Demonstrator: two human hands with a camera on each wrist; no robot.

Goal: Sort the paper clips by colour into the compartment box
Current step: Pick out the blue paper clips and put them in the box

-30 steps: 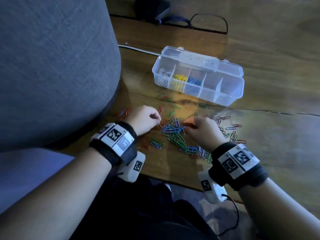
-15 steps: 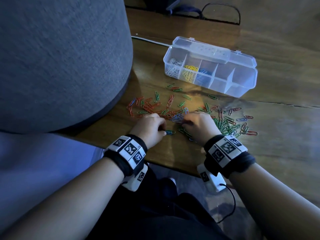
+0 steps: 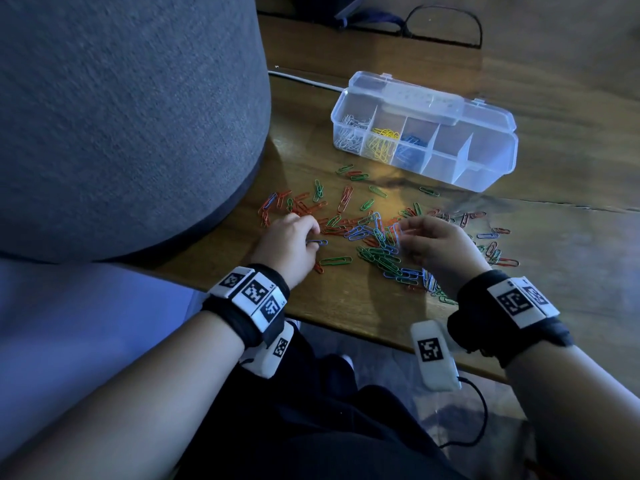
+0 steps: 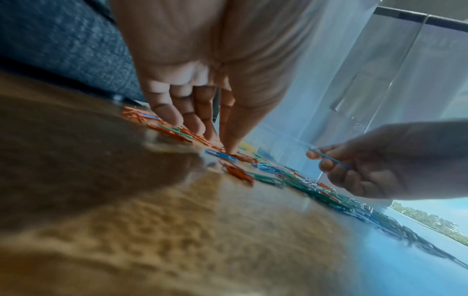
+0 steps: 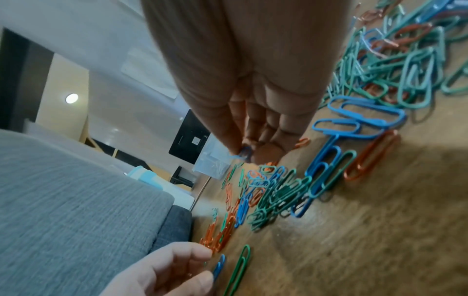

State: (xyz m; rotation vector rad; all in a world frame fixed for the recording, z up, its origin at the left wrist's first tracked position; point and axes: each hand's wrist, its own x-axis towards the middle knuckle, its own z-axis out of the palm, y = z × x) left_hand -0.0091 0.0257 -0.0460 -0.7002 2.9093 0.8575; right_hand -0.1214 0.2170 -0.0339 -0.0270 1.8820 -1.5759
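The clear compartment box (image 3: 485,174) stands open at the back of the table, with white, yellow and blue clips in its three left compartments. Loose red, green and blue paper clips (image 3: 377,251) are scattered in front of it. My right hand (image 3: 403,233) hovers just above the pile and pinches a blue clip (image 5: 243,154) between thumb and fingertips; the left wrist view shows that blue clip (image 4: 329,159) too. My left hand (image 3: 310,237) is down on the wood, its thumb and forefinger closing on the end of another blue clip (image 3: 318,242), which lies flat on the table (image 4: 222,155).
A big grey cushion (image 3: 121,116) fills the left side and overhangs the table. Glasses (image 3: 443,26) and a white cable (image 3: 304,81) lie behind the box. The table's front edge (image 3: 346,327) runs just under my wrists. Bare wood (image 3: 571,271) stretches to the right.
My right hand has risen off the pile with a blue clip pinched in it. My left hand has stayed low and now has its fingertips on a blue clip.
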